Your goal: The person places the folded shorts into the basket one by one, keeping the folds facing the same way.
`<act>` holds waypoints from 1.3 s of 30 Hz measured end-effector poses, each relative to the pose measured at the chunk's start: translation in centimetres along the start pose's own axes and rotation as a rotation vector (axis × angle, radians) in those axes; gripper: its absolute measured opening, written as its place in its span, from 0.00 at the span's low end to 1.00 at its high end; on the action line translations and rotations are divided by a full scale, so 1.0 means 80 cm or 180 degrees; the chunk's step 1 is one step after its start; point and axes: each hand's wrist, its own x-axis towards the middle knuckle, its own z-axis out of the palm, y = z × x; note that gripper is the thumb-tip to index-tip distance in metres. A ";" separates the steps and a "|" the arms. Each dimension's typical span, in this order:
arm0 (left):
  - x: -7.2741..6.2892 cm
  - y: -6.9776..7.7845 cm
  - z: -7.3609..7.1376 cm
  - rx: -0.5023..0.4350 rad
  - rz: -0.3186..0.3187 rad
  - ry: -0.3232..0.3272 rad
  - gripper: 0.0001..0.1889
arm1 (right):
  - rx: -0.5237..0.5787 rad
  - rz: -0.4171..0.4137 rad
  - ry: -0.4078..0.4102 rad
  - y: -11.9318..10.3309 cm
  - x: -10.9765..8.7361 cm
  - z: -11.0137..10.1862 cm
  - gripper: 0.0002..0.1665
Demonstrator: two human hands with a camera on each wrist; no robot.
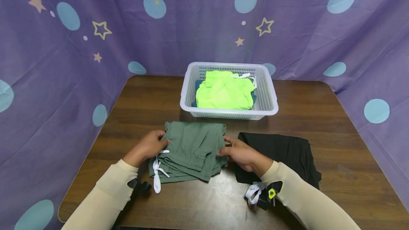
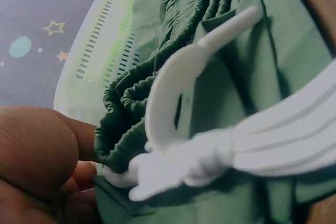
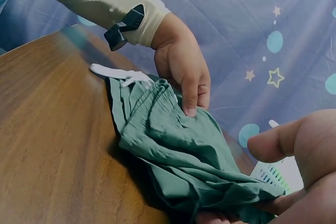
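Folded green drawstring shorts (image 1: 195,141) lie on the table in front of me, with a gathered elastic waistband (image 2: 184,9) and a knotted white drawstring (image 1: 157,175) hanging off the left side. My left hand (image 1: 150,146) pinches their left edge near the waistband, thumb on top. At the opposite edge is my right hand (image 1: 241,153). In the right wrist view its fingertips (image 3: 210,217) curl under the cloth, while the thumb (image 3: 265,146) stands off above it.
Behind the shorts a white slotted basket (image 1: 270,107) holds a neon yellow garment (image 1: 225,91) over dark blue cloth. A folded black garment (image 1: 281,152) lies under and beside my right forearm. The wooden table (image 1: 332,173) meets a purple curtain (image 1: 204,38) at the back.
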 end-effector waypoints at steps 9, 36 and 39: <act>0.006 0.000 0.000 0.0014 -0.0071 0.0121 0.06 | 0.0288 -0.0061 0.0347 -0.007 -0.001 0.009 0.46; -0.001 -0.009 -0.001 -0.1087 -0.0363 -0.0555 0.35 | 0.0505 0.0063 0.0060 0.007 0.004 0.008 0.36; -0.003 -0.011 0.001 -0.1102 -0.0305 -0.0474 0.37 | 0.0499 0.0065 0.0173 0.009 0.005 0.007 0.39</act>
